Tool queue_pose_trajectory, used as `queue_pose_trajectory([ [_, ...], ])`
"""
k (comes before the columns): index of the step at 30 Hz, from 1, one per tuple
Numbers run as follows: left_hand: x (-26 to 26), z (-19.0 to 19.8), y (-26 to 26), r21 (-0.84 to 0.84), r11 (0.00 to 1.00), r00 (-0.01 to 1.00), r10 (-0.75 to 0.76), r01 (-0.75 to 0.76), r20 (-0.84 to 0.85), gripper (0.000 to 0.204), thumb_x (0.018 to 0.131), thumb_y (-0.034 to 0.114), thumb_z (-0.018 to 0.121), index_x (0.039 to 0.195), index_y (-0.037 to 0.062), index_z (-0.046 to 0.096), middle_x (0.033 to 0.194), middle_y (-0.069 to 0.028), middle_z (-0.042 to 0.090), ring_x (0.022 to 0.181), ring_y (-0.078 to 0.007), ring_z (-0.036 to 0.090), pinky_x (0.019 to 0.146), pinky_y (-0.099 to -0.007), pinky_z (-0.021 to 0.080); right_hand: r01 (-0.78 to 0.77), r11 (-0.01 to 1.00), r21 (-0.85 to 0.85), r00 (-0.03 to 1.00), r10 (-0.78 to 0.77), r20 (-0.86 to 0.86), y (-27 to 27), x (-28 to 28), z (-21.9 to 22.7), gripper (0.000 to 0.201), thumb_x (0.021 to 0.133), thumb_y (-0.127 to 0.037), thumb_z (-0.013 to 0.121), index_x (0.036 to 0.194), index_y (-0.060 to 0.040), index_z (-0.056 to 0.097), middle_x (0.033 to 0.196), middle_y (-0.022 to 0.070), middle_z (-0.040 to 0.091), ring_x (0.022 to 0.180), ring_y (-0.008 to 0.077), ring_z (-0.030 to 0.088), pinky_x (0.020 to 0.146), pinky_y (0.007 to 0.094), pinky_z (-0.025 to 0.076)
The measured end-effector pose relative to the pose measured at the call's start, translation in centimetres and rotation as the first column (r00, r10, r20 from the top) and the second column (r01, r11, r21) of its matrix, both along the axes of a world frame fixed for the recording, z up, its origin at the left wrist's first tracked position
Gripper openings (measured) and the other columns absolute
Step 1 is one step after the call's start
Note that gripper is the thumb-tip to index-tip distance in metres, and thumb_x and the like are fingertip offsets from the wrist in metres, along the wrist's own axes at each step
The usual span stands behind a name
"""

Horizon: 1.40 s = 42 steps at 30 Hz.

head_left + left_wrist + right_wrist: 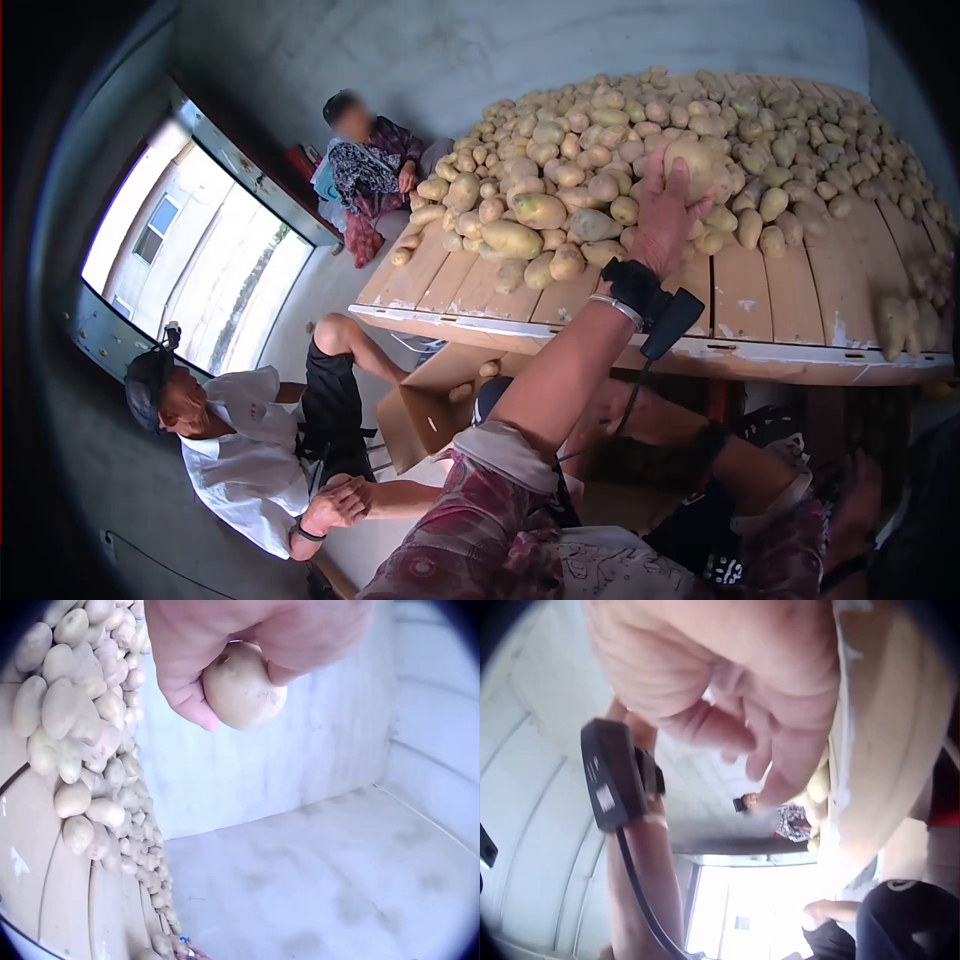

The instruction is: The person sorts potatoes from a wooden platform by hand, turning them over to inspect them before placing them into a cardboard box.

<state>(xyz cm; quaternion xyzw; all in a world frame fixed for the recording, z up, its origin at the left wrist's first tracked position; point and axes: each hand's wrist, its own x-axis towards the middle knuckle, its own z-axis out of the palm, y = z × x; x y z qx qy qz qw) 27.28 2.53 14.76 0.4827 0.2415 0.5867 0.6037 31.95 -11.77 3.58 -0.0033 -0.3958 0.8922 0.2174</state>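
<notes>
My left hand (662,222) reaches over the heap of potatoes (575,175) on the slatted table (740,290) and grips a large round potato (694,165). In the left wrist view, the thumb and fingers of this hand (255,624) pinch the pale potato (244,688) from both sides, and the pile lies to the left. Below the near table edge, my right hand (620,405) is dim and partly hidden behind the left forearm. In the right wrist view that hand (735,690) has bent, relaxed fingers with nothing between them.
A cardboard box (415,415) with a few potatoes stands under the table edge. A seated person in a white shirt (245,450) is at the left; another person (370,165) sits beyond the table's left end. A cable (641,892) hangs from the device on my left wrist.
</notes>
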Motion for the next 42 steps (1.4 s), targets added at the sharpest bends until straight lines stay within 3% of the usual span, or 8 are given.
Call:
queue_pose_trajectory([
  [6,-0.4,-2.1,0.7,-0.126,0.991,0.993,-0.028,0.042,0.117,0.036,0.095,0.033,0.044,0.125,0.0142,0.038,0.113,-0.0074,0.052,0.095,-0.0225,0.058,0.075,-0.0304,0.05,-0.385,0.752,0.536,0.91,0.405,0.086,-7.2,-3.6,-3.4,0.03,0.088,-0.018,0.056,0.116,-0.0064,0.056,0.111,0.0065,0.058,0.101,0.0098,0.051,0.083,0.0242,0.044],
  [11,-3.2,-2.2,0.6,-0.065,0.998,0.999,0.003,-0.001,0.032,0.034,0.095,0.031,0.044,0.123,0.0126,0.039,0.114,-0.0093,0.052,0.095,-0.0243,0.058,0.075,-0.0318,0.051,-0.317,0.948,0.002,0.885,0.295,0.359,-6.5,-3.1,-3.5,0.02,0.087,-0.01,0.049,0.099,-0.0002,0.062,0.09,0.0033,0.063,0.085,0.0072,0.057,0.081,0.0225,0.044],
  [20,-10.5,-5.4,-1.7,-0.112,0.993,0.999,0.044,-0.047,-0.03,0.04,0.095,0.03,0.045,0.129,0.0137,0.036,0.117,-0.0105,0.051,0.096,-0.0216,0.058,0.076,-0.0315,0.051,-0.268,0.963,0.036,0.711,0.172,0.682,-2.2,-1.4,-10.4,0.024,0.079,-0.02,0.053,0.091,-0.0007,0.061,0.088,0.0082,0.063,0.085,0.0167,0.061,0.078,0.0275,0.049],
  [24,-12.5,-10.3,-3.9,0.088,0.952,0.828,0.3,-0.294,-0.474,0.046,0.094,0.026,0.045,0.135,0.0102,0.031,0.119,-0.0111,0.05,0.102,-0.0166,0.053,0.082,-0.0297,0.047,-0.498,0.822,-0.277,0.781,0.564,0.268,-4.4,-2.6,-12.1,0.046,0.087,-0.007,0.05,0.13,-0.0045,0.033,0.106,0.0144,0.059,0.094,0.0222,0.06,0.077,0.0306,0.051],
  [27,-14.2,-12.1,-4.8,0.63,0.714,0.423,0.695,-0.306,-0.582,0.05,0.09,0.018,0.048,0.134,-0.0013,0.031,0.129,-0.0219,0.043,0.114,-0.037,0.046,0.098,-0.0383,0.034,-0.542,0.826,-0.153,0.763,0.56,0.322,-2.4,-2.7,-12.5,0.055,0.091,-0.003,0.044,0.138,-0.0064,0.016,0.111,0.0175,0.057,0.097,0.0245,0.059,0.078,0.0316,0.05],
  [30,-14.9,-12.1,-6.1,0.609,0.717,0.346,0.697,-0.339,-0.628,0.05,0.091,0.02,0.047,0.133,-0.0029,0.031,0.128,-0.024,0.043,0.114,-0.0385,0.045,0.098,-0.0391,0.034,-0.537,0.837,0.11,0.782,0.444,0.437,0.1,-1.3,-9.1,0.06,0.089,-0.008,0.049,0.138,-0.0034,0.015,0.104,0.0165,0.06,0.094,0.023,0.06,0.077,0.0297,0.05],
  [37,-16.9,-16.4,-5.3,0.624,0.642,0.226,0.755,-0.445,-0.616,0.048,0.093,0.027,0.045,0.132,0.0007,0.034,0.118,-0.0242,0.05,0.107,-0.0376,0.051,0.091,-0.0401,0.04,0.145,0.968,0.205,0.86,-0.225,0.458,6.0,1.2,-1.3,0.024,0.087,-0.018,0.057,0.107,-0.0028,0.057,0.092,0.0066,0.064,0.079,0.012,0.061,0.071,0.0243,0.05],
  [42,-14.6,-16.0,-4.9,0.566,0.621,0.178,0.743,-0.543,-0.645,0.044,0.09,0.025,0.048,0.127,0.0024,0.041,0.114,-0.0219,0.052,0.102,-0.0389,0.051,0.086,-0.0427,0.041,0.677,0.736,0.035,0.71,-0.664,0.234,9.7,1.7,-2.8,0.021,0.088,-0.017,0.056,0.106,-0.0063,0.057,0.089,0.0033,0.064,0.078,0.0108,0.06,0.071,0.024,0.048],
])
